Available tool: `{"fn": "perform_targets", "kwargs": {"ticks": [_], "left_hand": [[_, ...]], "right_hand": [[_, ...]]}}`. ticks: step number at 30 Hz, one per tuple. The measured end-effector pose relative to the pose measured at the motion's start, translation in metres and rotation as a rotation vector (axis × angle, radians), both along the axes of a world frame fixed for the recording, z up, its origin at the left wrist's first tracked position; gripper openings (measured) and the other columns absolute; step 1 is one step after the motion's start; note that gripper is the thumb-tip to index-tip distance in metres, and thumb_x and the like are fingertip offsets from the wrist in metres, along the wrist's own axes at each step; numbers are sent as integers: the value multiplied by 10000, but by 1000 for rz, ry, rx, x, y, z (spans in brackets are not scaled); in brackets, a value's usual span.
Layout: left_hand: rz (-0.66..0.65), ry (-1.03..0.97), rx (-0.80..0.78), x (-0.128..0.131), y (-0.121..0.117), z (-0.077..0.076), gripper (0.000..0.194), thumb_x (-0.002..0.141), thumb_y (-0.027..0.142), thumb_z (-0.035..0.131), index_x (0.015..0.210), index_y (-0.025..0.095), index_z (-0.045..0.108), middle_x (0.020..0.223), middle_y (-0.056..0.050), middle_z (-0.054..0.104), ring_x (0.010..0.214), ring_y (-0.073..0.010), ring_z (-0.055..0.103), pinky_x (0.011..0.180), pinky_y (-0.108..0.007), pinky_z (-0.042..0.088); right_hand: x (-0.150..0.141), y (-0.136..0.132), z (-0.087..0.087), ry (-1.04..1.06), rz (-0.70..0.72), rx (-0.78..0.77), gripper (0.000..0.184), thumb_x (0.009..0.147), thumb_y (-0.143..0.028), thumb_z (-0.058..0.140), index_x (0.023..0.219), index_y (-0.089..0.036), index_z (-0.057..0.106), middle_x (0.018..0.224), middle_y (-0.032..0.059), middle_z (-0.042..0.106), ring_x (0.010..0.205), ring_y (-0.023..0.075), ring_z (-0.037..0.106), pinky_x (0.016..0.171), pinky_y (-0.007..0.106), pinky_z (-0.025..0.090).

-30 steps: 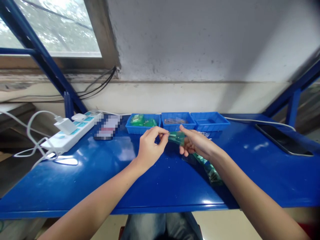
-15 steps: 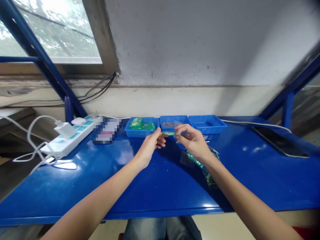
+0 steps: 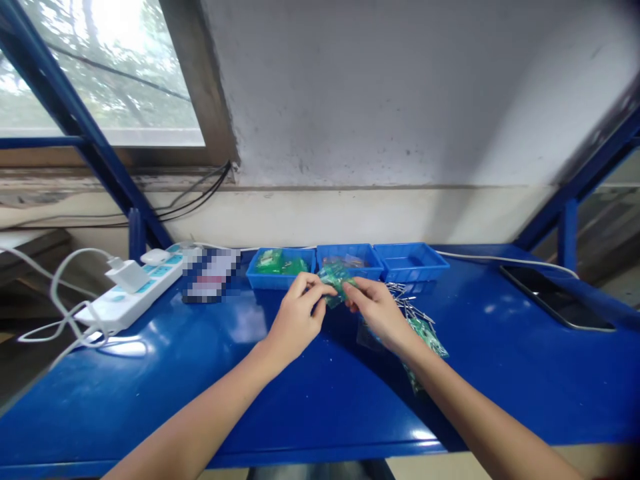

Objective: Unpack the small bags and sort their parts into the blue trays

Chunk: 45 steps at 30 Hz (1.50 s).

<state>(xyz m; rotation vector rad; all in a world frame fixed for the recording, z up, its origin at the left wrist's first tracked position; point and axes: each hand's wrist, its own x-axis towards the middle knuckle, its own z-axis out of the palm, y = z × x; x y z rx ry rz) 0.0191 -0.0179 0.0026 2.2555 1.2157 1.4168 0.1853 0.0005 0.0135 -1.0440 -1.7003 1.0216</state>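
A small green see-through plastic bag is held up between my hands in front of the middle bin. My left hand pinches its left side with thumb and fingers. My right hand grips its right edge between thumb and forefinger. What lies inside the bag is too small to make out. Beneath and beyond my right forearm are more green bags, partly hidden by the arm. Thin metal pieces lie loose on the table beside them.
Three blue bins stand along the wall: the left bin with green bags, the middle bin with brownish pieces, and the right bin. A white power strip with cables and a blurred-out phone are left; a dark phone lies right.
The green bag has turned from edge-on to flat-side toward me, with both hands shifting their hold on it. The view has tilted up slightly.
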Motion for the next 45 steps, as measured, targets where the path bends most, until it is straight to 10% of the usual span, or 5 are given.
{"fn": "perform_targets", "kwargs": {"ticks": [10,23,34,39,45], "left_hand": [[-170,-734,-837,-5,4,19,383,846,501,477,914,155,628,854,-87,674,776,-184,634,728,-316,486],[524,292,-279,-38,78,64,349,729,289,561,1045,147,607,632,-32,635,595,-205,612,568,-275,423],[345,722,-343,-23,101,48,318,646,159,616,954,230,660,807,-77,695,783,-263,653,698,-308,467],[466,613,-141,10,49,46,287,869,236,419,1108,192,571,1035,-129,608,984,-277,581,797,-386,444],[118,592,-226,73,-6,6,365,794,518,527,865,173,623,905,-101,618,904,-285,550,763,-406,454]], "right_hand": [[4,3,-13,-393,-90,701,422,886,-114,353,1193,-267,599,939,79,629,820,177,592,724,312,504],[20,0,8,-295,-193,488,233,866,-247,483,1008,-220,665,1050,100,559,959,215,579,861,368,487],[34,6,16,-300,-224,404,229,872,-323,477,966,-232,665,1022,94,530,936,228,563,786,373,494],[45,15,18,-335,-272,359,248,873,-342,469,977,-224,661,966,83,567,914,233,564,792,389,473],[49,29,4,-367,-299,315,252,862,-344,470,949,-208,664,943,80,598,928,236,563,772,365,461]]}}
